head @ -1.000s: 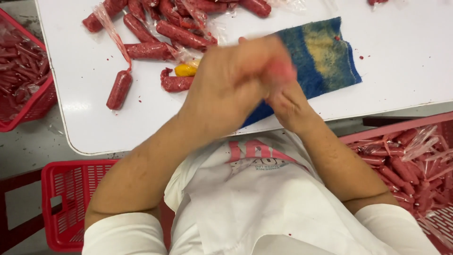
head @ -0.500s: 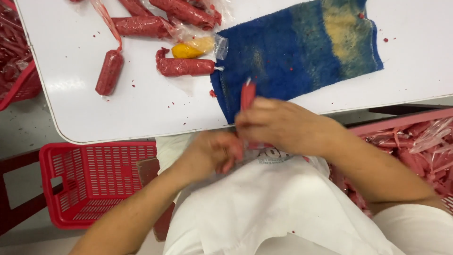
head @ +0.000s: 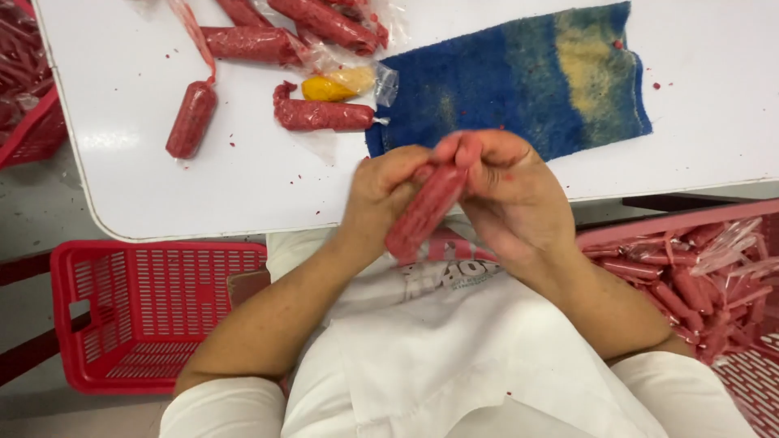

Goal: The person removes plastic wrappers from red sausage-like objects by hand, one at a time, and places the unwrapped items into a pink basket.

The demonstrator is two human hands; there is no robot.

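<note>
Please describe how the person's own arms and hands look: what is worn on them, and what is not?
Both hands, the left hand and the right hand, are bare, with no gloves, rings or watch visible. The forearms are bare too. Short white sleeves cover the upper arms, matching the white top with a red and grey print on the chest.

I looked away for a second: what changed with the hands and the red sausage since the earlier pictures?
Both hands dropped from over the blue cloth toward the chest. The red sausage, earlier barely showing, now lies long between the left hand and right hand. Sausages on the white table and the red baskets stayed put.
</note>
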